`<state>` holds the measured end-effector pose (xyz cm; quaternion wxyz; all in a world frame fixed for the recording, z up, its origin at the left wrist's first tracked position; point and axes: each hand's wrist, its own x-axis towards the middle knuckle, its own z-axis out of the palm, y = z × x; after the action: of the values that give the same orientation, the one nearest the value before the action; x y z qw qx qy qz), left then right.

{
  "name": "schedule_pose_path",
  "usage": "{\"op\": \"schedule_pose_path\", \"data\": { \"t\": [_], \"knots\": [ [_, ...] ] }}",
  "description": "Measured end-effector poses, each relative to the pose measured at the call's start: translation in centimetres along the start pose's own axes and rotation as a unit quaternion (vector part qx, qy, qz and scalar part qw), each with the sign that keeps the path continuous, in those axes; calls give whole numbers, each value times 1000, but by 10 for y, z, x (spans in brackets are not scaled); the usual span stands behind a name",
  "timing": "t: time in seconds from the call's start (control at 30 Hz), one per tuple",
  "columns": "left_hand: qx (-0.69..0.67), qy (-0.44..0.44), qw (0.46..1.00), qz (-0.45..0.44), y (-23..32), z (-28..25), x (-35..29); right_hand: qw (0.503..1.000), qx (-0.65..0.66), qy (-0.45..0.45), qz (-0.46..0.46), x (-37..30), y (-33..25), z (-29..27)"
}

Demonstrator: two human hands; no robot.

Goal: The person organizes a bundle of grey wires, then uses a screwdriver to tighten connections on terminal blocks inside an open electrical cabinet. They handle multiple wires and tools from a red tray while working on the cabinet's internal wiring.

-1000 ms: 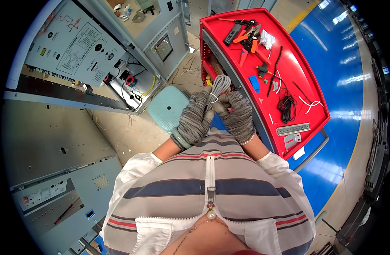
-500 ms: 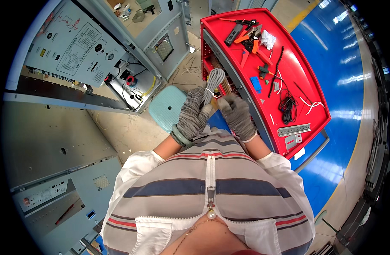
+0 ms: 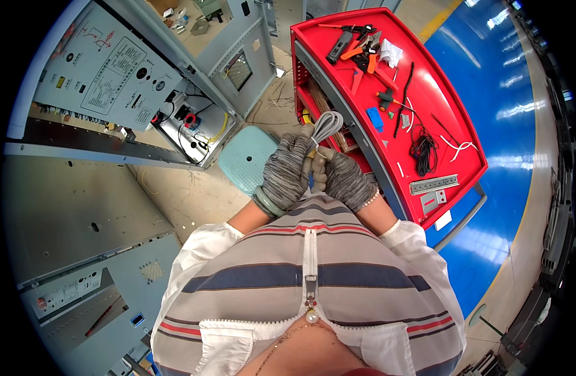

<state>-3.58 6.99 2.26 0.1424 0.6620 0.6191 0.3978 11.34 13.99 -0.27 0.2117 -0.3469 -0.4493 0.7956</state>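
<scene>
A looped bundle of grey cable (image 3: 328, 125) sticks up between my two gloved hands, in front of my chest. My left hand (image 3: 289, 164), in a grey knit glove, is closed around the lower part of the bundle. Close against it, my right hand (image 3: 342, 177) has its thumb and fingers pinched at the bundle's lower end, near the white tie seen earlier. What exactly the right fingertips grip is hidden between the gloves. The cable's upper loops point away from me, toward the red tool cart (image 3: 454, 72).
On the cart top lie pliers with orange handles (image 3: 372, 62), a coil of black wire (image 3: 424, 150), a blue block (image 3: 375, 119) and a slotted metal rail (image 3: 433, 184). A pale teal stool (image 3: 249, 159) stands left of my hands. Grey electrical cabinets (image 3: 106, 69) line the left side.
My right hand has come in from beside the bundle to meet the left hand at its lower end. The cable bundle has tilted rightward and sits lower.
</scene>
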Motion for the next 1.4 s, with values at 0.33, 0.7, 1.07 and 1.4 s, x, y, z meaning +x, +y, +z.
{"op": "schedule_pose_path", "data": {
  "t": [0.33,0.7,1.07,1.4],
  "knots": [
    [-99,3,993,-62,-12,6,-12,811,-420,153,-377,-18,-18,14],
    [-112,0,994,-7,-4,3,-11,971,-18,168,-172,8,8,-10],
    [-146,45,986,-60,-18,14,-10,981,-123,52,-140,-12,6,18],
    [-405,-54,889,-207,-18,-3,-5,974,-45,155,-158,15,21,-14]
  ]
}}
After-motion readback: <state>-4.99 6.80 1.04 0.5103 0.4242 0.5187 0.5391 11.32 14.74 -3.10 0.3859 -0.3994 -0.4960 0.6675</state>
